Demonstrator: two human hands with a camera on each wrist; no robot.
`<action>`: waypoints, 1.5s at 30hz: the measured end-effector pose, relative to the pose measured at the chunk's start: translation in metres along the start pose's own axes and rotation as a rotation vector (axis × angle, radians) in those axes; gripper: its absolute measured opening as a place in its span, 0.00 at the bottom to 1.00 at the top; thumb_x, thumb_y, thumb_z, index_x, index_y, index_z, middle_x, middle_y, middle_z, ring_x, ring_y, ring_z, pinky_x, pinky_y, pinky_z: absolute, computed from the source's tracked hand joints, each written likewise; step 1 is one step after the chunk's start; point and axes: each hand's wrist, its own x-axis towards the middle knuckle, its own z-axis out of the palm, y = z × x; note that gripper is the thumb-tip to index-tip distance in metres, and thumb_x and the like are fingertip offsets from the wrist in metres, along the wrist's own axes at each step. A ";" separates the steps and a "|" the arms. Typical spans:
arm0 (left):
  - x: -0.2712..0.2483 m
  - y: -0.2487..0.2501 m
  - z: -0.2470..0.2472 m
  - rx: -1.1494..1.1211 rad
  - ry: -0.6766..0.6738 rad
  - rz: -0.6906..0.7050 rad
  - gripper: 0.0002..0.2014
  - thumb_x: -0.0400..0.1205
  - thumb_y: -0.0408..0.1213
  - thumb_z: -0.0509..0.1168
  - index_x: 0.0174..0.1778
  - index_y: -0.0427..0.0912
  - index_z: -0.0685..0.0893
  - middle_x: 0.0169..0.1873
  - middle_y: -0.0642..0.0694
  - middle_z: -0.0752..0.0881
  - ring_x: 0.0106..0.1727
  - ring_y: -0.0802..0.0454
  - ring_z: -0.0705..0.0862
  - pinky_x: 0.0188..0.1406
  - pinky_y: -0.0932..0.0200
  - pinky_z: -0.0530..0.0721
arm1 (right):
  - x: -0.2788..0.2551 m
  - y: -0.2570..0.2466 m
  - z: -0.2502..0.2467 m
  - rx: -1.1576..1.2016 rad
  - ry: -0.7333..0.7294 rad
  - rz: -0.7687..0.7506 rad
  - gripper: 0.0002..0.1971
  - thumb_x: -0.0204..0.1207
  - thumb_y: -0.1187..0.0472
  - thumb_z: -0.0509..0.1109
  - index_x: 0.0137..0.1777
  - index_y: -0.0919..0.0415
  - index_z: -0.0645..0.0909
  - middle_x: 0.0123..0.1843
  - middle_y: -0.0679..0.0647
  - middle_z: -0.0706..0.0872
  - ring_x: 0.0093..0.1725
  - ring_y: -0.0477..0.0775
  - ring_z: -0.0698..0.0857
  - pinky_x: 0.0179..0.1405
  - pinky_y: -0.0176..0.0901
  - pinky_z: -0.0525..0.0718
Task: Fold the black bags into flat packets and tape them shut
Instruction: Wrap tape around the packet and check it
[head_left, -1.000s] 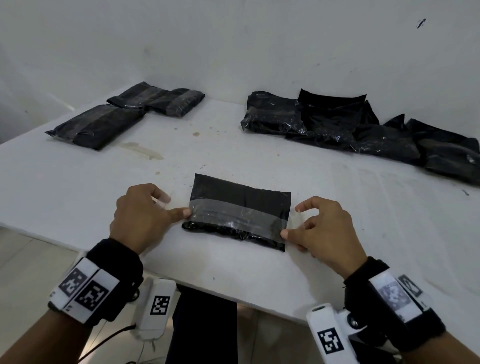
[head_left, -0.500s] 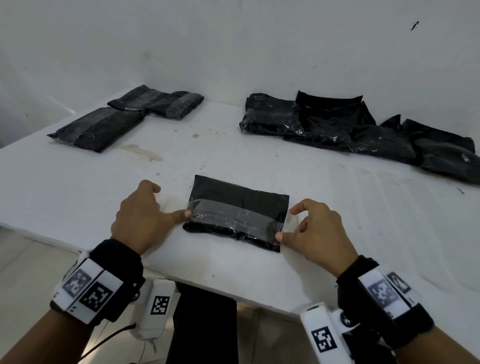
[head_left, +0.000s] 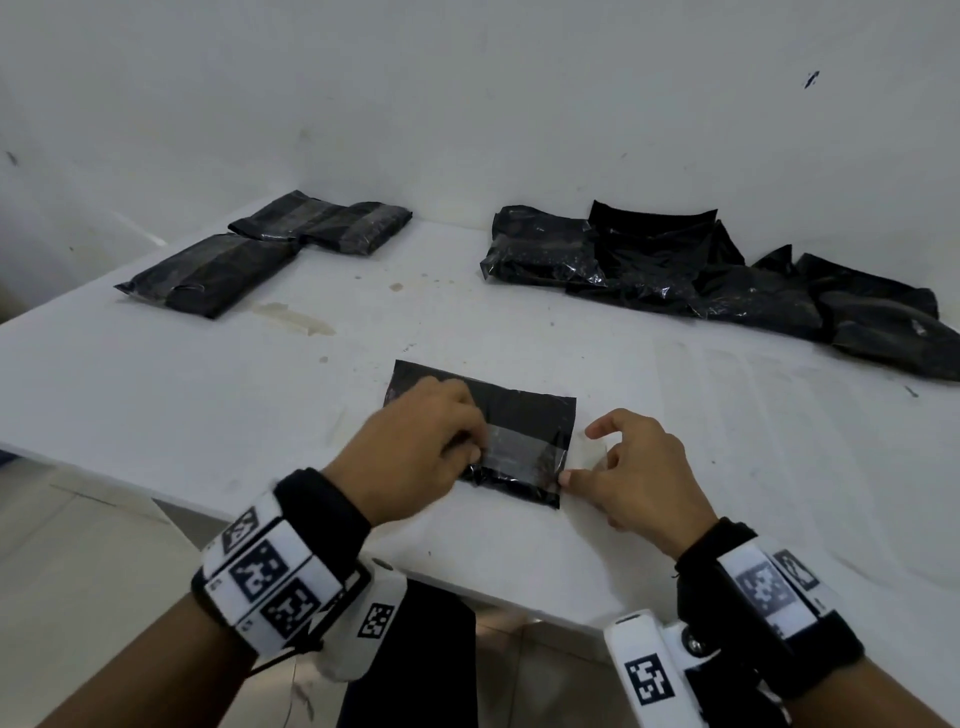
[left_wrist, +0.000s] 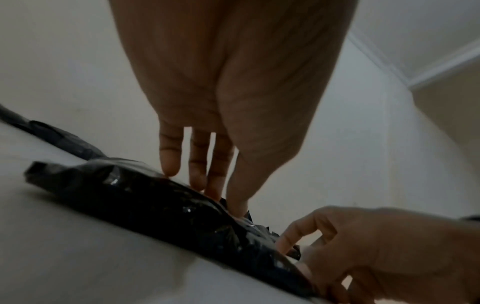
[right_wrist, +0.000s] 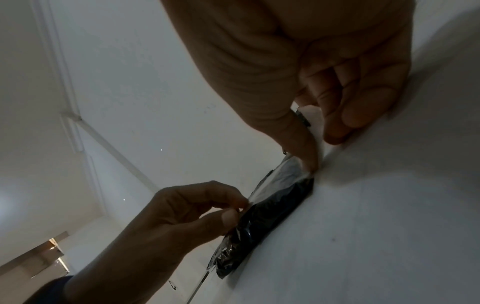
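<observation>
A folded black packet (head_left: 524, 413) lies near the front edge of the white table (head_left: 156, 389), with a strip of clear tape (head_left: 514, 449) across it. My left hand (head_left: 470, 441) is over the packet's left half. In the left wrist view its straight fingers (left_wrist: 197, 179) press down on the packet (left_wrist: 145, 203). My right hand (head_left: 579, 452) is at the packet's right edge. Its thumb (right_wrist: 303, 148) and curled fingers pinch the tape's (right_wrist: 283, 174) overhanging right end, and the index finger is raised.
Three taped packets (head_left: 208, 270) lie at the back left. A heap of loose black bags (head_left: 701, 275) runs along the back right by the wall. A scrap of tape (head_left: 291, 317) is stuck to the table. The table's front edge (head_left: 311, 530) is just below my wrists.
My left hand has slid right from the packet's left edge onto the tape, covering the left half. The right hand stays at the tape's right end.
</observation>
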 end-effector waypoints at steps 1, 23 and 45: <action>0.003 0.001 0.003 0.039 -0.054 0.001 0.05 0.82 0.37 0.68 0.49 0.48 0.88 0.47 0.56 0.78 0.50 0.55 0.74 0.49 0.50 0.79 | 0.000 0.001 -0.001 -0.002 -0.005 0.004 0.24 0.65 0.56 0.85 0.57 0.55 0.78 0.41 0.58 0.85 0.41 0.60 0.82 0.41 0.47 0.84; 0.111 0.040 0.003 0.184 -0.673 -0.194 0.54 0.61 0.46 0.86 0.81 0.47 0.65 0.73 0.50 0.74 0.71 0.49 0.76 0.65 0.55 0.78 | -0.003 0.006 -0.020 0.293 -0.079 0.174 0.17 0.71 0.67 0.80 0.56 0.58 0.78 0.35 0.60 0.83 0.26 0.55 0.81 0.22 0.40 0.78; 0.088 0.045 -0.034 -0.298 -0.360 -0.099 0.38 0.48 0.37 0.90 0.45 0.54 0.72 0.40 0.55 0.84 0.37 0.62 0.83 0.28 0.70 0.78 | -0.006 -0.017 -0.019 0.839 -0.276 0.245 0.17 0.72 0.76 0.75 0.60 0.68 0.82 0.44 0.66 0.91 0.40 0.62 0.89 0.33 0.50 0.90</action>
